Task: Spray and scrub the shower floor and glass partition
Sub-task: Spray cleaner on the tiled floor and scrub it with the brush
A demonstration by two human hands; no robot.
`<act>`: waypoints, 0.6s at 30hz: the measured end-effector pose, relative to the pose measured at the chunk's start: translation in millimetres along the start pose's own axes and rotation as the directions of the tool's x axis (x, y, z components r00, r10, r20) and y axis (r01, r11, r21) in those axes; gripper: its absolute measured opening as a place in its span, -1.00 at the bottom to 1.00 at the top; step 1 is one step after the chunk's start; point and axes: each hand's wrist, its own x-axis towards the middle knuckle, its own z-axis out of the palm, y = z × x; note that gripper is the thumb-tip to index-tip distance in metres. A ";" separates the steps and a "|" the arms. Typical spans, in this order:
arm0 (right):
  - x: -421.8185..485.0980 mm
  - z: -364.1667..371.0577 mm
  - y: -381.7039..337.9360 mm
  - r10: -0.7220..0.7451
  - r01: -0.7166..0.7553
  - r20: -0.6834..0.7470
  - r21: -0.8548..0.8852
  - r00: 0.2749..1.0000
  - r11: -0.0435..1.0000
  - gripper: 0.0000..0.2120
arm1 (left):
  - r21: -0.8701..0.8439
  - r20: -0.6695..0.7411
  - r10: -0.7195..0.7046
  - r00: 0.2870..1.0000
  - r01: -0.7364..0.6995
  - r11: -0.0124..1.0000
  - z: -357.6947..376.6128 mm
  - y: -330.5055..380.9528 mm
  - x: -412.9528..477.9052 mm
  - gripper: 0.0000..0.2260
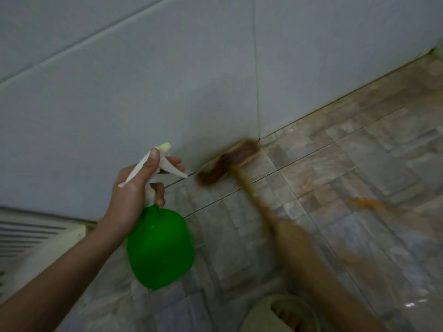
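My left hand (136, 188) grips the white trigger head of a green spray bottle (160, 248), thumb up near the nozzle, which faces the wall. My right hand (282, 232) is motion-blurred and holds the yellowish handle of a scrub brush. The brush's brown bristle head (230, 161) is on the grey stone-pattern floor tiles (347, 176), right where the floor meets the pale wall tiles (143, 80). No glass partition is in sight.
A white louvred panel (31, 238) stands at the lower left against the wall. A foot in a pale slipper (285, 315) shows at the bottom edge. The floor looks wet and glossy at the lower right.
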 end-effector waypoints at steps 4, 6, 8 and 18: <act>2.3 -22.7 9.3 0.055 0.000 -0.356 0.152 0.933 0.988 -0.45 | -0.022 -0.036 0.001 0.999 -0.002 1.000 -7.2 3.7 0.5 -0.54; 0.0 -8.9 -4.0 -0.016 0.035 -0.264 0.071 0.964 0.997 -0.45 | -0.020 -0.046 0.009 0.999 -0.010 1.000 -4.8 4.4 1.8 -0.54; -0.6 7.7 -5.7 -0.164 0.154 -0.119 -0.093 0.979 0.984 -0.44 | -0.020 -0.053 0.005 0.999 -0.006 1.000 1.2 3.8 5.2 -0.61; 41.5 -120.5 121.7 -0.060 0.031 -0.420 -0.075 0.905 0.997 -0.42 | -0.051 0.050 0.022 0.999 -0.019 0.999 52.0 13.6 23.7 -0.71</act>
